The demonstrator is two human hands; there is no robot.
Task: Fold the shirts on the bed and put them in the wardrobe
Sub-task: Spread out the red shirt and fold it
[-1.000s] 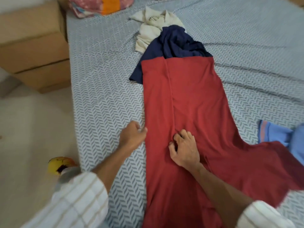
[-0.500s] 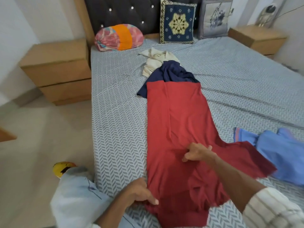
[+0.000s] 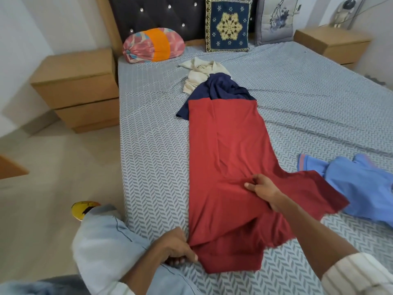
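Hands (image 3: 176, 246) (image 3: 262, 188) pinch red shirt (image 3: 229, 145) on bed (image 3: 153, 150).

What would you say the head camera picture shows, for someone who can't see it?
A person's two hands hold a long red shirt spread on a grey patterned bed: the left hand pinches its near corner, the right hand pinches the cloth mid-way. A dark blue shirt and a cream shirt lie crumpled beyond it, a light blue shirt to the right.
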